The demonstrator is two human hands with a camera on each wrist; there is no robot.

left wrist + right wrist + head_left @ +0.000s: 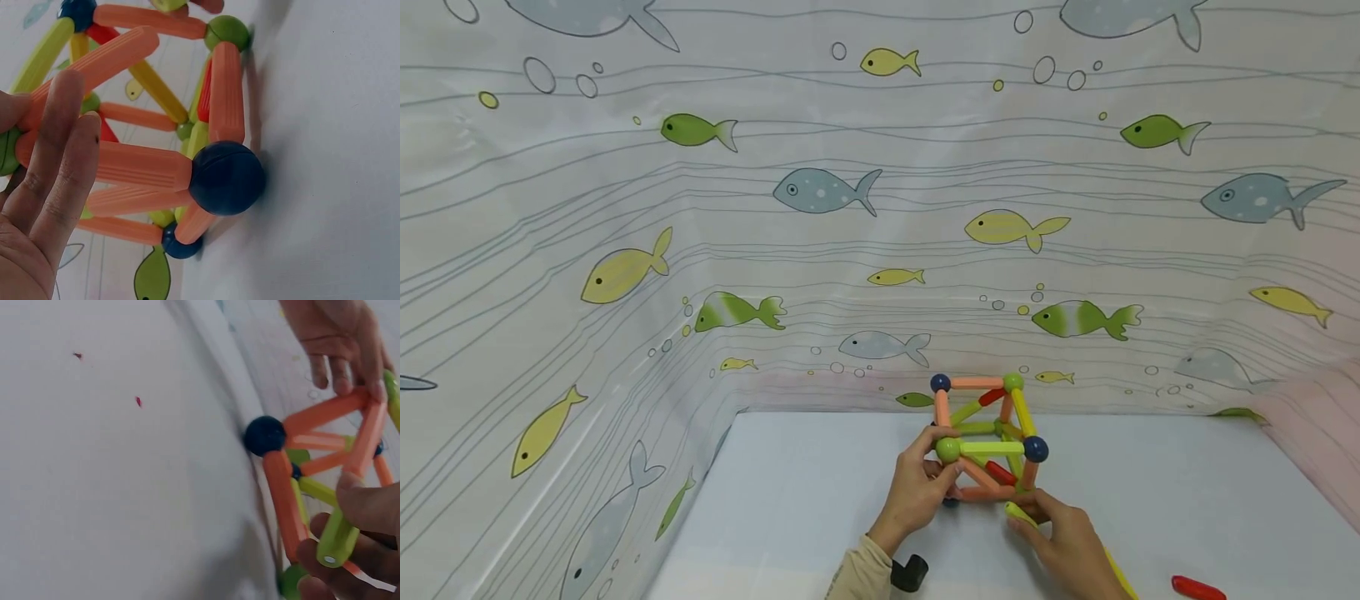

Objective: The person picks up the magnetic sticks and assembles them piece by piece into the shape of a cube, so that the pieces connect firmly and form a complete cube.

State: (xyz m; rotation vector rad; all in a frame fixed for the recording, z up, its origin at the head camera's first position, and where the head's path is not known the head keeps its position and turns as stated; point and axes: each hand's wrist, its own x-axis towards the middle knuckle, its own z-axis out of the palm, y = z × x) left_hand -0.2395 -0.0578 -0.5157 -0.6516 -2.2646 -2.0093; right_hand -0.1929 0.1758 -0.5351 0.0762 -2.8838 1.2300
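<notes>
A cube-shaped frame of magnetic sticks and balls (992, 448) stands on the white table, with orange, yellow and red sticks joined by navy and green balls. At its front left edge, my left hand (917, 483) grips the frame just below the upper green ball (948, 450). Thumb and fingers lie around the orange sticks there in the left wrist view. My right hand (1063, 533) pinches a short yellow-green stick (338, 540) near the lower front right corner. Its thumb touches the lower end of a slanting orange stick (366, 439). The lower right green ball (292, 581) is partly hidden.
A black elbow-shaped piece (911, 573) lies beside the left sleeve. A red stick (1198, 588) is at the table's front right, and a yellow stick (1120, 573) shows beside my right wrist. Fish-printed sheeting (925, 250) walls in the white table (805, 500).
</notes>
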